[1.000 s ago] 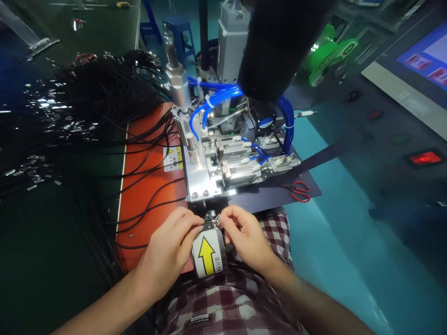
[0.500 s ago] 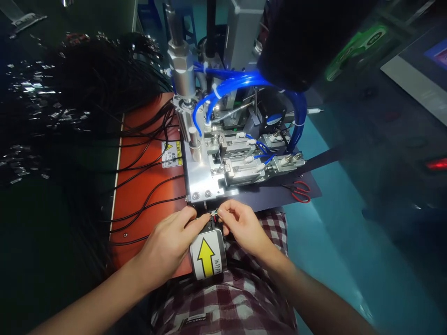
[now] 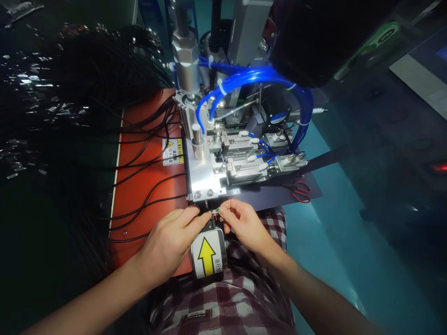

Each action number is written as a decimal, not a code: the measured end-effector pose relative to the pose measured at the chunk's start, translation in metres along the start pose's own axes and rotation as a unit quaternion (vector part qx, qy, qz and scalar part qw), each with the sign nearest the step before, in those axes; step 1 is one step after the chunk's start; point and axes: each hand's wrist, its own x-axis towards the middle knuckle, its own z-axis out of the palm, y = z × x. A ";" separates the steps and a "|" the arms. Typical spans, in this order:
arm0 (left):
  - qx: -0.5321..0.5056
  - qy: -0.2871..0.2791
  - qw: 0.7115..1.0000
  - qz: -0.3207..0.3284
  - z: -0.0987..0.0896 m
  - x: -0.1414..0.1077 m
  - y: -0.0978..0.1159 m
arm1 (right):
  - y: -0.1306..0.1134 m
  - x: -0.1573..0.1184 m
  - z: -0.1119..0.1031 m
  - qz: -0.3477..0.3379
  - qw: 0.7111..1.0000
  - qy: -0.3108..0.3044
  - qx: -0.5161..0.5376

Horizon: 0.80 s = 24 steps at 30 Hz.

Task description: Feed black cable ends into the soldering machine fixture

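My left hand is closed at the front edge of the machine, thumb and forefinger pressed together on what appears to be the end of a cable, mostly hidden under the fingers. Fine coloured wires, one of them red, stick out toward the right. These are pinched between the thumb and forefinger of my right hand, its other fingers curled. Both hands sit just before the machine's metal plate, above a guide piece with a yellow arrow label.
Black cables run across the orange table from a large bundle at the left. Pneumatic cylinders and blue air tubes stand ahead. Red-handled scissors lie on the dark plate at the right.
The view has shifted slightly. Both hands stay in nearly the same place, still pinching; the fine wires between the fingertips have moved a little.
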 end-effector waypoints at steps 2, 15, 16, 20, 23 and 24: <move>-0.001 -0.002 1.000 -0.003 0.000 0.001 0.000 | 0.000 0.001 0.000 0.003 1.000 -0.004 0.005; -0.001 -0.009 1.000 -0.004 -0.001 0.001 0.000 | 0.001 0.001 -0.002 0.006 1.000 -0.017 0.019; 0.000 -0.009 1.000 -0.004 -0.001 0.002 0.000 | 0.002 0.002 -0.002 0.005 1.000 -0.018 0.017; 0.005 -0.005 1.000 0.001 -0.001 0.003 0.000 | 0.002 0.002 -0.003 0.005 1.000 -0.018 0.010; 0.006 -0.006 1.000 0.005 -0.001 0.003 0.000 | 0.002 0.001 -0.003 0.005 1.000 -0.016 0.007; 0.008 -0.007 1.000 0.004 0.000 0.003 0.000 | 0.002 0.001 -0.003 0.006 1.000 -0.014 0.008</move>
